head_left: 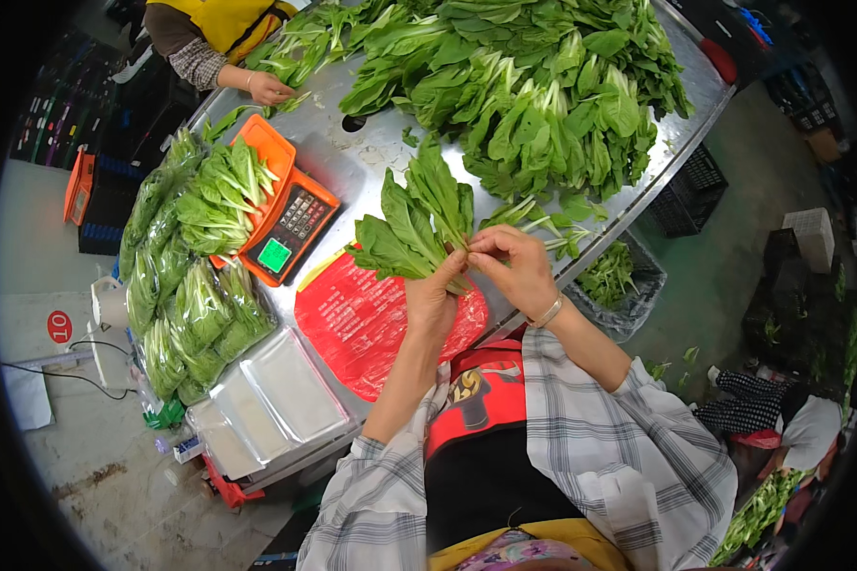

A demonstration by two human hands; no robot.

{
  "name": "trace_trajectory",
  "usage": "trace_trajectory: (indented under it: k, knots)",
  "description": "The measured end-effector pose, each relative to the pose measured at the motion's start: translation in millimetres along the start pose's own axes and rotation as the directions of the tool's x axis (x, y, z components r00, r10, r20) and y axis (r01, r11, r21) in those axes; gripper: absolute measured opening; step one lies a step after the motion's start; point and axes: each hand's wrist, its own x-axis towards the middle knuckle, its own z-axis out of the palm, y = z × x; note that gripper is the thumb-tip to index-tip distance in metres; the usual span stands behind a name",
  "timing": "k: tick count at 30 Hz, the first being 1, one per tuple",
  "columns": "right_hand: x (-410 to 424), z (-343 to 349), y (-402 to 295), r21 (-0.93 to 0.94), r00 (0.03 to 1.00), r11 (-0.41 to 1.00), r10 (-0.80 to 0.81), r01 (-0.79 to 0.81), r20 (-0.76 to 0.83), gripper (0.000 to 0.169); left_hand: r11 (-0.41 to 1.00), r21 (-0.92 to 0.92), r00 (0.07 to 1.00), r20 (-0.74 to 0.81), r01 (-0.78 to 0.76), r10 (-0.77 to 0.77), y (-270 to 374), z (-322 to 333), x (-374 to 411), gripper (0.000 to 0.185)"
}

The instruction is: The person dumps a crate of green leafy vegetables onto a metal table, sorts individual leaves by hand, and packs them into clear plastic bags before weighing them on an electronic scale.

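Note:
My left hand [432,300] grips a small bunch of leafy greens [416,221] by its stems, with the leaves fanned out away from me. At the stem ends, the thumb and fingers of my right hand [520,268] pinch together against the bunch; exactly which part they hold is hidden. Beneath the bunch lies a red plastic sheet [357,321] bearing writing. Loose leaves and stems [560,232] are strewn just beyond my right hand. A large heap of the same greens [535,100] covers the far part of the metal table [321,135].
Left of me stands an orange digital scale [286,221] with greens [225,193] on its pan. Bagged greens [200,321] and clear plastic bags [278,400] line the left edge. Another person's hand [268,88] is at far left. A lined crate of leaves [618,285] sits below the right edge.

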Motion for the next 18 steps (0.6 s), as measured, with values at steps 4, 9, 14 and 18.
trace_trajectory:
  k: [4, 9, 14, 18]
  knots:
    - [0.4, -2.0, -0.4, -0.081, 1.0, 0.997, 0.014, -0.015, -0.004, 0.011, 0.996, 0.029, 0.995, -0.05, -0.082, 0.084, -5.3, -1.4, -3.0, 0.043]
    - [-1.9, 0.4, 2.2, -0.226, 1.0, 0.974, -0.025, 0.025, 0.0, 0.01, 0.964, 0.248, 0.985, -0.113, -0.095, 0.127, -11.6, -3.1, -6.0, 0.042]
    - [0.8, -21.3, -0.8, -0.024, 0.996, 0.996, 0.091, -0.091, -0.025, 0.01, 0.958, 0.215, 0.973, -0.089, -0.192, 0.215, -16.1, -7.8, -2.4, 0.045]
    - [8.3, -74.3, 5.2, -0.637, 0.977, 0.757, 0.009, -0.146, -0.213, 0.01, 0.992, 0.067, 0.993, -0.047, -0.106, 0.109, -11.4, -11.9, -0.3, 0.053]
